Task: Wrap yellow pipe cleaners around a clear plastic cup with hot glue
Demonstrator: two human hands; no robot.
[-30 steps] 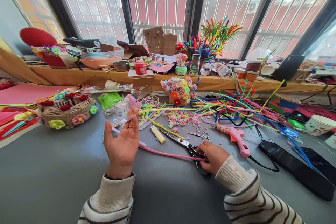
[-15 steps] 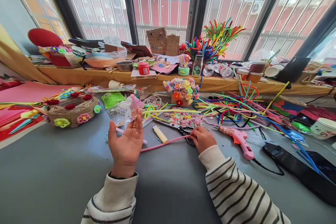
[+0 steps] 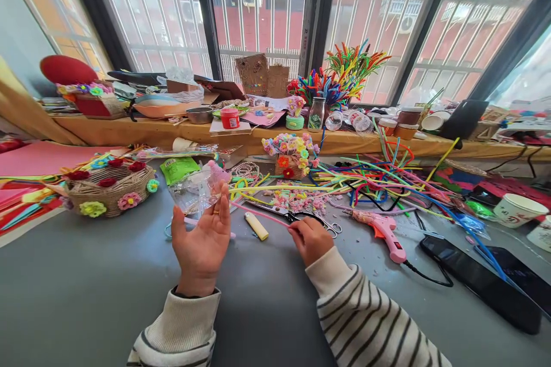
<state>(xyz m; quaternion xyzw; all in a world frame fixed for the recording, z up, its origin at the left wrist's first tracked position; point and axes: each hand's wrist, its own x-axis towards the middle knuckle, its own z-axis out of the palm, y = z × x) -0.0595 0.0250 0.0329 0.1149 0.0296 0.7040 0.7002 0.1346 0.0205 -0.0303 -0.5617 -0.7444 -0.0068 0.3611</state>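
My right hand (image 3: 310, 239) pinches the end of a pink pipe cleaner (image 3: 262, 214), which slants up leftward behind the fingertips of my left hand (image 3: 204, 241). That left hand is raised, palm toward me, thumb apart and fingers stretched; whether the pipe cleaner touches its fingers is hidden. Just beyond the fingertips is a fuzzy pink piece (image 3: 218, 174) by a clear plastic bag (image 3: 187, 194). Between my hands a cream lighter (image 3: 256, 226) lies on the grey table. Black-handled scissors (image 3: 294, 217) lie partly behind my right hand, with a small metal-handled pair (image 3: 334, 229) beside them.
A pink glue gun (image 3: 385, 229) with its cord and a black phone (image 3: 480, 281) lie to the right. Loose pipe cleaners (image 3: 374, 180) spread across the back. A flower-trimmed woven basket (image 3: 114, 189) stands left. Behind runs a cluttered ledge (image 3: 163, 133) below windows.
My right hand has moved left and slightly down. The pipe cleaner, previously passing low behind my left palm, now slopes up to its fingertips. The view has shifted slightly.
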